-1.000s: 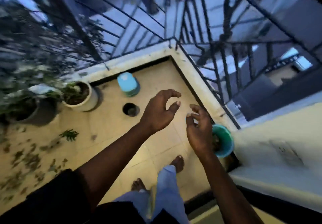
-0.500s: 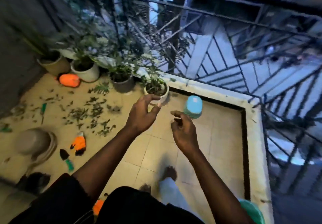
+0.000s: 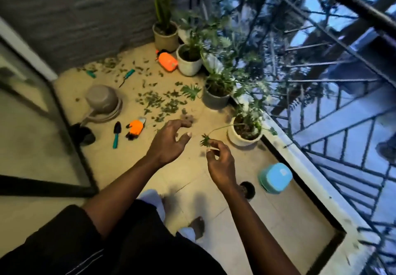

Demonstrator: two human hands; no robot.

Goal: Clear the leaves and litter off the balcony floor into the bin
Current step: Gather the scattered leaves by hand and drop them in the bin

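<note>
Several small green leaves point(image 3: 162, 103) lie scattered over the beige balcony floor point(image 3: 192, 180), from the far wall to near the pots. A bigger cut frond point(image 3: 191, 90) lies beside the grey pot point(image 3: 215, 101). My left hand point(image 3: 169, 144) hangs over the floor with fingers spread and holds nothing. My right hand point(image 3: 221, 164) is beside it, fingers loosely curled, fingertips next to a leaf tip point(image 3: 205, 141) on a long stem from the white pot point(image 3: 243, 138). No grip on that leaf shows. The bin is out of view.
An orange glove point(image 3: 135, 127), a trowel point(image 3: 116, 134), pruners point(image 3: 128, 76), an orange bottle point(image 3: 168, 61) and a grey watering can point(image 3: 102, 101) lie among the leaves. Potted plants line the railing point(image 3: 334, 65). A light blue container point(image 3: 275, 177) and a floor drain point(image 3: 247, 188) sit right. A glass door point(image 3: 32, 107) stands left.
The view has swung left from the balcony corner and the teal bin, now out of view, to the leaf-strewn floor. Both hands stay raised and empty; the left hand's fingers have spread.
</note>
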